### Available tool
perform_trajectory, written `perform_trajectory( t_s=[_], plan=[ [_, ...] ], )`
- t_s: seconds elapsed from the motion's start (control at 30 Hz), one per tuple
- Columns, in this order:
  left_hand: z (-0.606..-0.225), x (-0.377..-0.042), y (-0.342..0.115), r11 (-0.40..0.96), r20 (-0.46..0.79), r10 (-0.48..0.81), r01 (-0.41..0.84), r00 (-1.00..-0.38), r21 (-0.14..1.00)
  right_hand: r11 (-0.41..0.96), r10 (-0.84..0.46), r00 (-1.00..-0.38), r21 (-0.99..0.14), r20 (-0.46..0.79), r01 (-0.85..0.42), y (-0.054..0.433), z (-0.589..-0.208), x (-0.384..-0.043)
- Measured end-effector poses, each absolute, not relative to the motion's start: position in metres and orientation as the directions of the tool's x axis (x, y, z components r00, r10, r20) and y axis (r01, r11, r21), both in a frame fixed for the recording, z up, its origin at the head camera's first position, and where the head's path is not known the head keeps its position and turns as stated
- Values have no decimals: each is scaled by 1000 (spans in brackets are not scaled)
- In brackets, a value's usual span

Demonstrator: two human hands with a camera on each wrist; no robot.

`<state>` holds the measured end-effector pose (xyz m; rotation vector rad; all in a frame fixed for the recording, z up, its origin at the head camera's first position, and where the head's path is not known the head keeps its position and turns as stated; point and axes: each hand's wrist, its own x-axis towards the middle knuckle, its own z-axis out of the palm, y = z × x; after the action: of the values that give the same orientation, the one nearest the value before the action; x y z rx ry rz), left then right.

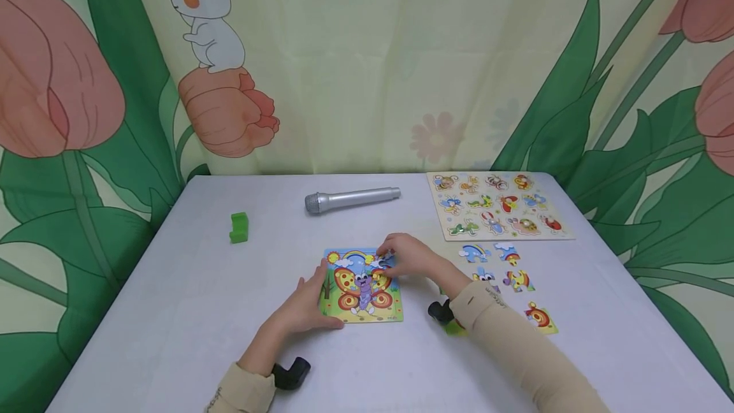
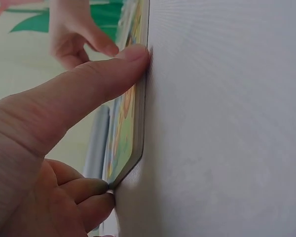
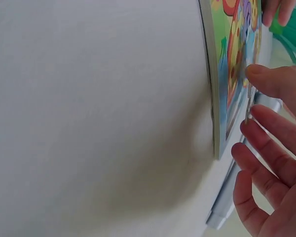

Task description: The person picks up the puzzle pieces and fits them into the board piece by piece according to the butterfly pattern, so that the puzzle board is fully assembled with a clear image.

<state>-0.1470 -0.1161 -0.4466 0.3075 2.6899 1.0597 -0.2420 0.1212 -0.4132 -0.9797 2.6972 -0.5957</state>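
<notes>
left hand (image 1: pixel 306 308) braces butterfly puzzle (image 1: pixel 362 285) at frame centre | right hand (image 1: pixel 408 255) pinches piece (image 1: pixel 385 261) on its top edge | toy microphone (image 1: pixel 351 200) above

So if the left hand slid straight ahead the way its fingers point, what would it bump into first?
Probably nothing new: the left hand already touches the left edge of the colourful butterfly puzzle board. Beyond it lies the right hand, though depth is hard to judge.

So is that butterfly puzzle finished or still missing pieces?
Unfinished: the right hand holds a piece at the puzzle, and loose pieces lie beside it.
</notes>
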Motion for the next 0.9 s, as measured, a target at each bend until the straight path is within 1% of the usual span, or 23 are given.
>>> perform_trajectory(
  t_s=[0.2, 0.43, 0.6, 0.9],
  plan=[
    [-448, -148, -116, 715, -146, 265, 93, -953, 693, 710, -645, -759, -439, -92, -550, 105, -414, -242],
    [-451, -148, -117, 707, -136, 264, 96, -955, 701, 694, -673, -736, -407, -75, -594, 87, -417, -242],
    [-451, -146, -118, 691, -138, 274, 94, -952, 717, 703, -666, -742, -398, -79, -589, 77, -419, -242],
    [-451, -147, -119, 685, -107, 303, 138, -947, 715, 718, -661, -747, -346, -69, -604, 60, -419, -244]
  ],
)
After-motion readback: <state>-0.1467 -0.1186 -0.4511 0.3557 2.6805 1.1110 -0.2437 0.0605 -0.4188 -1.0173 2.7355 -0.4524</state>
